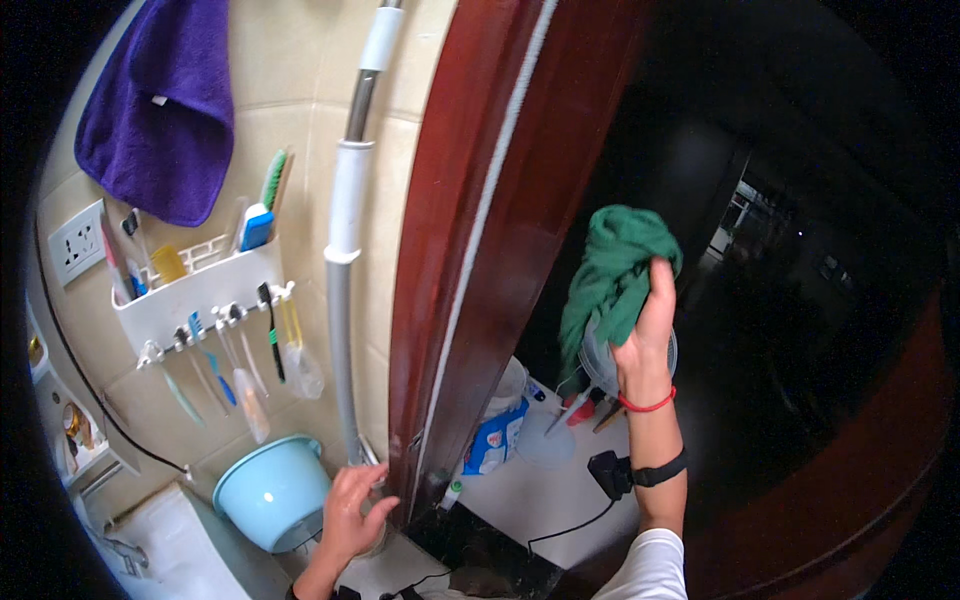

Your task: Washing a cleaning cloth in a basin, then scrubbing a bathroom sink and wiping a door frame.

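My right hand [650,325] is raised in the dark doorway, closed around a bunched green cloth [612,275]. Part of the cloth hangs down on the left of my wrist. Low beside the door frame [437,230] is my left hand [353,512], its fingers and thumb apart and nothing in it. Those fingertips are close to the foot of a grey and white pipe [345,220]; whether they touch it or the frame I cannot tell. A light blue bucket [270,495] stands just left of that hand.
A white wall rack [205,300] holds several toothbrushes and a comb. Above it hangs a purple towel [165,110]. A white basin [175,540] sits at lower left. Beyond the frame, a white surface [590,490] carries a blue and white packet [495,438] and other small items.
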The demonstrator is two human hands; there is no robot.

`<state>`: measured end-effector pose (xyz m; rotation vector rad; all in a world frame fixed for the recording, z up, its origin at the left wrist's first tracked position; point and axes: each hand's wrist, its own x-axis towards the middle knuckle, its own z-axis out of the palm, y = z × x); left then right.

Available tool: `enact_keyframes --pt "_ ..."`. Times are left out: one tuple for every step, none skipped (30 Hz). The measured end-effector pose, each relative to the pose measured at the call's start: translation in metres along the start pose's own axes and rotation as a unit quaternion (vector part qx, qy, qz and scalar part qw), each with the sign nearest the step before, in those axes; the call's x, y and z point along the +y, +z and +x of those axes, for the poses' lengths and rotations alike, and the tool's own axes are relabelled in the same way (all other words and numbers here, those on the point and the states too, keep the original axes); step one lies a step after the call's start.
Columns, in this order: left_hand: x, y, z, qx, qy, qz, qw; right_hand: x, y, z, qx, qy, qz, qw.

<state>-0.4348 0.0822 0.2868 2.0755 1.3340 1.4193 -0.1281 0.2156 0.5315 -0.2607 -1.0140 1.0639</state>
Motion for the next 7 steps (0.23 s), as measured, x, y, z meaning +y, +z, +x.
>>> enact_keyframes --pt "0.005 0.007 0.019 0.045 0.038 0.036 0.998 -0.005 0.003 0.018 -0.012 -0.03 0.002 0.999" --pt "0.016 0.015 0.043 0.077 0.036 0.053 0.995 -0.015 -0.001 0.04 -0.025 -0.066 -0.019 0.997" --pt "0.025 0.024 0.063 0.11 0.033 0.07 0.991 -0.025 -0.005 0.062 -0.07 -0.098 -0.039 0.992" --pt "0.025 0.031 0.08 0.131 0.051 0.103 0.985 -0.038 -0.002 0.083 -0.077 -0.144 -0.075 0.984" --pt "0.029 0.04 0.096 0.147 0.05 0.109 0.982 -0.047 0.004 0.104 -0.086 -0.187 -0.108 0.973" --pt "0.034 0.049 0.11 0.186 0.051 0.15 0.97 -0.056 0.012 0.126 -0.097 -0.245 -0.162 0.951" --pt "0.041 0.055 0.125 0.225 0.052 0.191 0.954 -0.068 0.026 0.148 -0.107 -0.305 -0.212 0.922"
